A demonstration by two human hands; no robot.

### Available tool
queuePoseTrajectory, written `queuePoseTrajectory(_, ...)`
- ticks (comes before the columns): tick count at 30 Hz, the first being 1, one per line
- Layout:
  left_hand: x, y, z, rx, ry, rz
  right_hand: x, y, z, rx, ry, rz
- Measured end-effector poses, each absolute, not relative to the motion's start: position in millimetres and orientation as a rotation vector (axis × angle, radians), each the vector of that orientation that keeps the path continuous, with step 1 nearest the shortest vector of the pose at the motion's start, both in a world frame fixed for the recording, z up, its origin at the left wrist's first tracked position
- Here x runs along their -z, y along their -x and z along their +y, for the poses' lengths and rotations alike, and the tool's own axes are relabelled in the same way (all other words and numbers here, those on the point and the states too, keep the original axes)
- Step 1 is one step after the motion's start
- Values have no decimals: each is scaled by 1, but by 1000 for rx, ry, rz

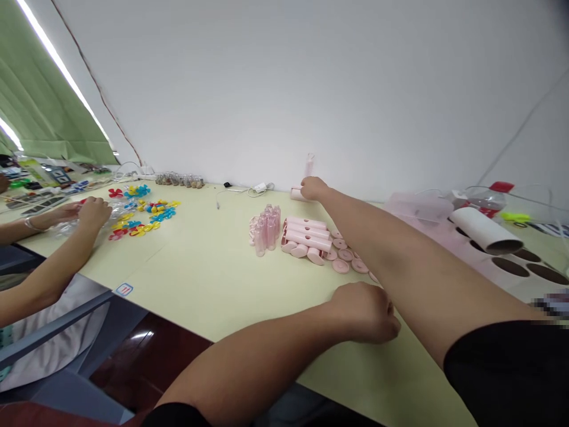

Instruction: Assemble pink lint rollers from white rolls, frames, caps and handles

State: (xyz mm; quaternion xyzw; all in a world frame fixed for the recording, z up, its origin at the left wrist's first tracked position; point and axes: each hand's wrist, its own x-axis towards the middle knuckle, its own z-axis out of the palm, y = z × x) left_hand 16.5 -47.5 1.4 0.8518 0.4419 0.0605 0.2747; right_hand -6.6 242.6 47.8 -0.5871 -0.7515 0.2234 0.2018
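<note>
My right hand [313, 188] reaches to the far edge of the pale yellow table [213, 279] and is closed round a pink tube [296, 193] near the wall. My left hand [367, 311] rests on the table near the front edge as a loose fist, under my right forearm; what it holds, if anything, is hidden. Between them stand several clear pink vials [267, 228], a stack of pink tubes [306, 232] lying flat, and a row of round pink caps [342, 258].
At the left a co-worker's hands [91, 213] handle clear plastic beside colourful propeller-shaped toys [142, 213]. A white charger cable [249, 190] lies by the wall. On the right sit a white cardboard roll [486, 231], a pink tray with holes [511, 261] and a plastic bottle [484, 198].
</note>
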Motion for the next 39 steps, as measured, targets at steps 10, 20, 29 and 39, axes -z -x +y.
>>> queuePoseTrajectory(10, 3, -19, -45, -112, -2445, 1059, -14, 9, 246, -232, 1723, -2533)
queuePoseTrajectory(20, -1, -18, -47, -103, -2372, 1113, -15, 10, 249, -201, 1668, -2576)
queuePoseTrajectory(29, 2, -13, -45, -202, -2251, 1229, -57, 1, 190, -228, 1409, -2534)
queuePoseTrajectory(39, 7, -4, -42, -406, -2232, 1216, -67, -78, 25, -228, 905, -2376)
